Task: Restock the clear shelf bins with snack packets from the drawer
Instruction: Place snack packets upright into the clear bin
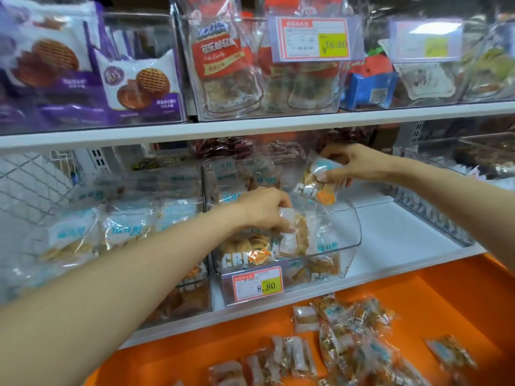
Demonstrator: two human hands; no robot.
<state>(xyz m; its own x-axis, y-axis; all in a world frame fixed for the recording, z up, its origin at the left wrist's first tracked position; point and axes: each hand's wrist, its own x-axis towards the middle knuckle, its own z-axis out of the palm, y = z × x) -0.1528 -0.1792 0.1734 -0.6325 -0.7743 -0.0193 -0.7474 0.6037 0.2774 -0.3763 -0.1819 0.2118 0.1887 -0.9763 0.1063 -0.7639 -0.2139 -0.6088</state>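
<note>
Two hands, one crisp packet each. The left hand (264, 208) reaches into the clear bin (349, 246) at centre, its fingers curled on a packet (295, 232) that lies atop the bin's stock. The right hand (354, 165), at 1 o'clock from the bin, pinches a second packet (320, 181) above the open rim. At 5 o'clock the orange drawer (446, 296) holds loose packets (348, 338), too blurred to count. One price tag (257, 285) covers the bin's front. The left forearm (125, 288) hides part of the neighbouring bin (125, 232) at 9 o'clock.
</note>
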